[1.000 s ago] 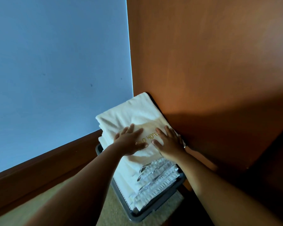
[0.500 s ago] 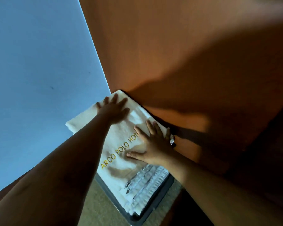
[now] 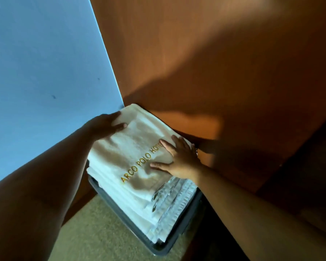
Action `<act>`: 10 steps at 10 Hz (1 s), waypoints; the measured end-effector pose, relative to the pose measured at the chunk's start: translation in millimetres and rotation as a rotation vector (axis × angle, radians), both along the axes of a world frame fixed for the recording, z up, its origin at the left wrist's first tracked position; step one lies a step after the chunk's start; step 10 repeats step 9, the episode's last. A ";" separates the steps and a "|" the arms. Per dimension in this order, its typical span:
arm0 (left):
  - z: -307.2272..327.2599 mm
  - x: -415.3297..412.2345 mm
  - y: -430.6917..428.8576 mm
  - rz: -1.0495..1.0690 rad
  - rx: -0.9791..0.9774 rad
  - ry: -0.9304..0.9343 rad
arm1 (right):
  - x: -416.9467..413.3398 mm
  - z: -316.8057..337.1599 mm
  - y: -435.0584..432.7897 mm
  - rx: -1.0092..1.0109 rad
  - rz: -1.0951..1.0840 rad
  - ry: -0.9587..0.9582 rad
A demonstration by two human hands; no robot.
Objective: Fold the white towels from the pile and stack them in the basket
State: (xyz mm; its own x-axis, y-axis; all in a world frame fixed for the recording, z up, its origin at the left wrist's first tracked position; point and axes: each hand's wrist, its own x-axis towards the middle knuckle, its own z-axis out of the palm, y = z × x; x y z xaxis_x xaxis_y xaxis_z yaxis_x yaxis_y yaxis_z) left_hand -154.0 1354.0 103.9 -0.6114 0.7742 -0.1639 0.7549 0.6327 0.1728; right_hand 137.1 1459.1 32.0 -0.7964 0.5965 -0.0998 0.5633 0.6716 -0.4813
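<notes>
Progress: basket (image 3: 177,240) holds towel stack (image 3: 128,196); left hand (image 3: 105,125), right hand (image 3: 181,159) open, flat on top towel (image 3: 139,147); remaining pile unseen

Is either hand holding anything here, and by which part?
Nothing gripped: the left hand lies flat on the top towel at its far corner; the right hand presses flat near its right edge.

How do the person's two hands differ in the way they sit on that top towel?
The left hand lies at the towel's far corner, by the blue wall; the right hand lies nearer, at its right edge. The right hand covers the end of the gold lettering; the left hand is clear of it. The left hand is shadowed, the right hand lit. Both lie flat on it, fingers straight.
</notes>
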 end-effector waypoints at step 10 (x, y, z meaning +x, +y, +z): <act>-61.1 75.8 -150.0 0.702 0.858 -0.875 | 29.5 -28.3 -50.8 -0.726 -0.744 0.313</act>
